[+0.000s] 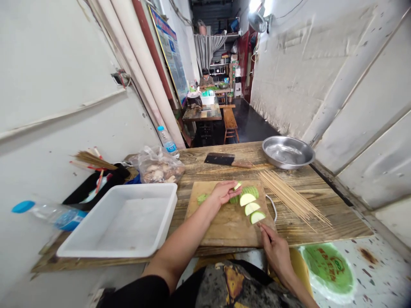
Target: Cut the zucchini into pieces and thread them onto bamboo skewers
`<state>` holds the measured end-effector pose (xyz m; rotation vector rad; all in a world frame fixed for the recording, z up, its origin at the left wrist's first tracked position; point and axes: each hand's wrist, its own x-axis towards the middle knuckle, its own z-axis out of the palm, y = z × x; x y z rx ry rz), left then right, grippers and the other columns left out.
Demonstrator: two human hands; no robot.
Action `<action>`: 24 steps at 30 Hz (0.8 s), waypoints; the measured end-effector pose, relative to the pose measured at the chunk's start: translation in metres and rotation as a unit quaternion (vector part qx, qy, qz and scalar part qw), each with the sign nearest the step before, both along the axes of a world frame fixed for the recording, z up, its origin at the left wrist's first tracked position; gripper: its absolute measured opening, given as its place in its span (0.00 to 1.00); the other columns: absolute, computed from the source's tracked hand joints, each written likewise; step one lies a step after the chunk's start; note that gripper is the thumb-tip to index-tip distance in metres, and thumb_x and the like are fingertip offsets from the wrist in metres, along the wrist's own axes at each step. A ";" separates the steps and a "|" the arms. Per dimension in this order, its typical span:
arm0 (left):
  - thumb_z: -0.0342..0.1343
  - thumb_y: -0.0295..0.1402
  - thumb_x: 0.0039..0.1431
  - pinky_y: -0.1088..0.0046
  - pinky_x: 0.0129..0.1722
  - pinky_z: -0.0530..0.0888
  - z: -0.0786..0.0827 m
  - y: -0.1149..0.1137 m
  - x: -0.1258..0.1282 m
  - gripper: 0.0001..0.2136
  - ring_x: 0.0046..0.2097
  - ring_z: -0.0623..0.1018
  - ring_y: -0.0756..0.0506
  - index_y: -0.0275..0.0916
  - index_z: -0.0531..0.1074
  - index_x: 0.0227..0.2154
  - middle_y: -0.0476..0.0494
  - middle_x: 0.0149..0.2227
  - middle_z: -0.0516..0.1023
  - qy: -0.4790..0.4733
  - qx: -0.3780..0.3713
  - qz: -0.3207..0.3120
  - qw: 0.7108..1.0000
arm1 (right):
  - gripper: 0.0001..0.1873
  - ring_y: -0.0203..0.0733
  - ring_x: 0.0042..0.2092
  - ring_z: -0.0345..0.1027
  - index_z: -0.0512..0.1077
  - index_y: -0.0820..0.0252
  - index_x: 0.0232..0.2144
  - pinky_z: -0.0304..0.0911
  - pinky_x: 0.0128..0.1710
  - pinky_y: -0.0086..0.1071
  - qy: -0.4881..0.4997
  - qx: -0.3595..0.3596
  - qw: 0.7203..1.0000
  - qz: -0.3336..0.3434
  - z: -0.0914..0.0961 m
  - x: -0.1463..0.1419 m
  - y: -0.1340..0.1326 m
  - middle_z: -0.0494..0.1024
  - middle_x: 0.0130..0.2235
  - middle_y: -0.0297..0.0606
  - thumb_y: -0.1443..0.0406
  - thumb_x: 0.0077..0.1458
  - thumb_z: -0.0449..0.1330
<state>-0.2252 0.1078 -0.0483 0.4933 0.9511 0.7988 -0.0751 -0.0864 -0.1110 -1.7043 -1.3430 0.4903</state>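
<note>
My right hand (274,246) is closed on the lower end of a thin bamboo skewer (260,223) at the cutting board's near right corner. Several half-round zucchini slices (252,208), pale with green skin, are lined up along that skewer. Over the middle of the wooden cutting board (221,229), my left hand (225,192) holds one more zucchini slice (237,186) at its fingertips. Just behind the skewered pieces lies a row of cut zucchini (250,191), partly hidden by my left hand. A small green piece (202,198) rests at the board's left.
Loose bamboo skewers (292,196) lie right of the board, below a steel bowl (288,152). Beyond the board is a cleaver (224,159). At left stand a white plastic tray (117,218), a bag of mushrooms (159,167) and water bottles. A person (206,79) sits far back.
</note>
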 end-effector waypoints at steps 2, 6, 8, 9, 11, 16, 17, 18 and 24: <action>0.56 0.19 0.55 0.64 0.40 0.79 0.001 -0.001 -0.001 0.05 0.36 0.81 0.43 0.28 0.71 0.35 0.36 0.30 0.79 0.002 0.001 -0.006 1.000 | 0.21 0.47 0.43 0.76 0.78 0.60 0.41 0.71 0.46 0.38 -0.002 0.000 1.000 0.006 0.001 0.000 0.000 0.80 0.42 0.43 0.56 0.57 0.51; 0.54 0.19 0.57 0.66 0.39 0.79 0.006 -0.003 -0.001 0.05 0.35 0.81 0.44 0.27 0.71 0.36 0.35 0.30 0.79 0.011 0.007 -0.019 1.000 | 0.21 0.47 0.44 0.76 0.78 0.60 0.42 0.71 0.46 0.38 -0.004 -0.009 1.000 0.009 0.001 0.001 0.000 0.80 0.43 0.42 0.57 0.57 0.51; 0.53 0.19 0.57 0.67 0.38 0.80 0.007 -0.004 0.001 0.05 0.35 0.81 0.44 0.27 0.71 0.36 0.36 0.29 0.79 0.014 0.007 -0.022 1.000 | 0.21 0.47 0.44 0.76 0.78 0.60 0.41 0.71 0.46 0.38 -0.006 -0.010 1.000 0.010 0.002 0.001 0.001 0.80 0.43 0.43 0.57 0.57 0.50; 0.53 0.19 0.57 0.67 0.37 0.80 0.008 -0.004 0.001 0.04 0.34 0.81 0.45 0.27 0.71 0.35 0.36 0.29 0.79 0.014 0.006 -0.022 1.000 | 0.21 0.47 0.44 0.76 0.78 0.61 0.41 0.71 0.46 0.38 -0.007 -0.010 1.000 0.010 0.002 0.001 0.001 0.80 0.43 0.43 0.56 0.57 0.50; 0.54 0.19 0.57 0.67 0.38 0.80 0.007 -0.004 0.003 0.04 0.34 0.81 0.45 0.27 0.71 0.35 0.36 0.29 0.79 0.012 0.006 -0.022 1.000 | 0.22 0.47 0.43 0.76 0.78 0.62 0.41 0.71 0.46 0.39 -0.006 -0.009 1.000 0.010 0.002 0.001 0.001 0.80 0.42 0.44 0.56 0.57 0.50; 0.58 0.19 0.53 0.64 0.39 0.79 0.004 -0.003 0.004 0.04 0.34 0.81 0.43 0.27 0.72 0.33 0.35 0.29 0.79 -0.002 0.004 -0.018 1.000 | 0.21 0.47 0.44 0.76 0.78 0.60 0.41 0.71 0.45 0.38 0.000 -0.007 1.000 0.004 0.003 0.000 0.001 0.80 0.42 0.43 0.56 0.57 0.51; 0.58 0.19 0.53 0.64 0.39 0.79 0.004 -0.003 0.004 0.04 0.34 0.81 0.43 0.27 0.72 0.33 0.35 0.29 0.79 -0.002 0.002 -0.018 1.000 | 0.21 0.47 0.44 0.76 0.78 0.59 0.41 0.71 0.45 0.39 0.001 -0.008 1.000 0.004 0.004 0.000 0.001 0.80 0.42 0.42 0.56 0.57 0.51; 0.58 0.19 0.54 0.64 0.38 0.79 0.004 -0.003 0.004 0.03 0.34 0.81 0.43 0.27 0.72 0.33 0.35 0.29 0.79 -0.001 0.001 -0.017 1.000 | 0.21 0.47 0.44 0.76 0.78 0.59 0.41 0.71 0.45 0.39 0.003 -0.009 1.000 0.003 0.004 0.000 0.001 0.80 0.42 0.42 0.56 0.57 0.51; 0.58 0.19 0.53 0.63 0.39 0.79 0.003 -0.003 0.006 0.03 0.34 0.81 0.43 0.27 0.72 0.31 0.35 0.28 0.79 -0.006 0.005 -0.015 1.000 | 0.21 0.47 0.45 0.75 0.78 0.59 0.41 0.71 0.47 0.39 0.010 -0.006 1.000 0.005 0.004 -0.001 0.000 0.80 0.43 0.42 0.56 0.56 0.51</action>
